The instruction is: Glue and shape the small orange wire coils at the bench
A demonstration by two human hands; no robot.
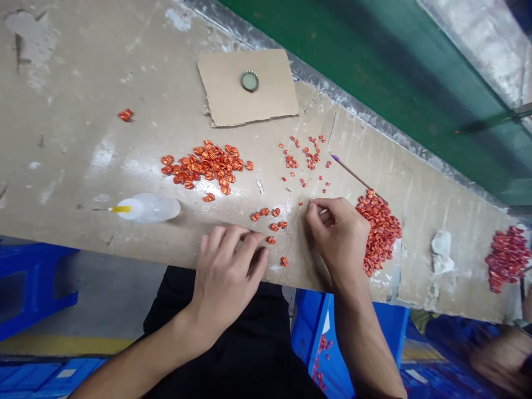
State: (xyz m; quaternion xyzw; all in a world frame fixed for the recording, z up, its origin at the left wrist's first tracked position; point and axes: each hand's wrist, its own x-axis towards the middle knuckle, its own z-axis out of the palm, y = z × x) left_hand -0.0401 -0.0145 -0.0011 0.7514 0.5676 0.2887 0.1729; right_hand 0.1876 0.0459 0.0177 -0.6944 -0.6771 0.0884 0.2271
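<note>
My left hand (pixel 228 271) hovers at or rests on the table's near edge, its fingers bent and apart. The index fingertip is beside a small orange-red striped piece (pixel 271 240), and nothing shows between finger and thumb. On the other side, my right hand (pixel 338 233) has thumb and index finger pinched together; whatever they hold, if anything, is hidden. A tiny orange bit (pixel 300 204) lies just left of that pinch. Several striped pieces (pixel 274 227) are scattered between the hands. A heap of small red-orange pieces (pixel 380 233) lies right of my right hand.
Larger orange pieces (pixel 208 166) form a loose pile at left, behind a white bottle (pixel 152 208) with a yellow-based needle tip. A bottle cap (pixel 250 81) sits on cardboard (pixel 224 105). A purple-tipped stick (pixel 353 174) touches the heap. Another person (pixel 494 354) is at far right.
</note>
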